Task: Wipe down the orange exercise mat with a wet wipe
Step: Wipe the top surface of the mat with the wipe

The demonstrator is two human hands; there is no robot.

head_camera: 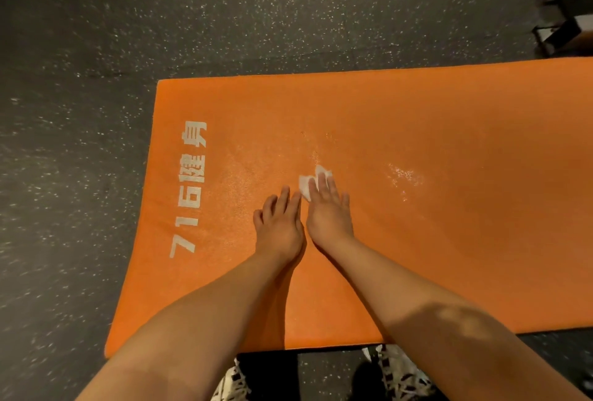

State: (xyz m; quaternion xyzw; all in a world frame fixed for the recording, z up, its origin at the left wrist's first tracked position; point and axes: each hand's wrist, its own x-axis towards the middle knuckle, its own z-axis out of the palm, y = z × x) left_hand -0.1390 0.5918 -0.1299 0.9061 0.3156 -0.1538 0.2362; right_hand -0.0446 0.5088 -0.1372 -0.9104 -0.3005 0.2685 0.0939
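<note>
Across the middle and right of the frame lies the orange mat (417,240) on the dark speckled floor (80,111). Near its middle, the right hand (329,214) presses the white wet wipe (306,184) down with straight fingers. The left hand (279,224) rests flat beside it, holding nothing.

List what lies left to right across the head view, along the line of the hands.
Speckled floor → white lettering on the orange mat → left hand → right hand pressing the wet wipe → wet sheen on the mat.
</note>
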